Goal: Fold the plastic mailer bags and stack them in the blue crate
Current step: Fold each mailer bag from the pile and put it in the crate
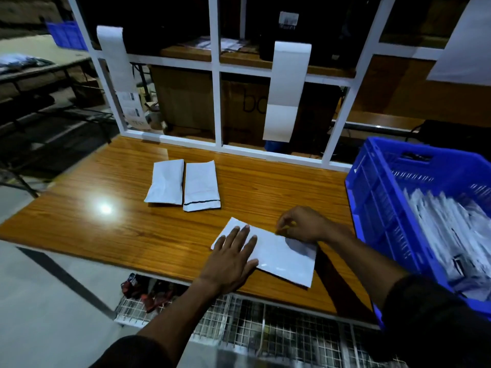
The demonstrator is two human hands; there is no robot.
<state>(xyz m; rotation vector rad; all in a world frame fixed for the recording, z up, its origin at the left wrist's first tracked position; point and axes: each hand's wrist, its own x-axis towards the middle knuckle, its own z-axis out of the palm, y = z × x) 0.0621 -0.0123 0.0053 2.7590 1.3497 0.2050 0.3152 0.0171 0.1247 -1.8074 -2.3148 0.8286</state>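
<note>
Nearest us: the mailer lies flat on the bench, close to the front edge and directly under both hands. We read its long axis as running diagonally, from far-left down to near-right, toward the blue crate.

Left hand rests palm down on the mailer's left end, fingers straight and spread, pinning it and gripping nothing. Forearm comes in from low left.

Right hand sits at the mailer's far edge, right of centre, fingers curled; it looks like a pinch on that edge, though the contact itself is too small to confirm. Something yellowish shows at the fingertips; we can't tell what. Right arm comes in along the crate side, so it's the hand nearer the crate.

Our read: the fold hinges on the left hand as anchor while the right brings the far edge over.

Further back, mid-bench: two folded mailers lie side by side, just touching, long axes pointing away from us, well apart from both hands.

Crate stands at the right end of the bench, already holding white bags.
</note>
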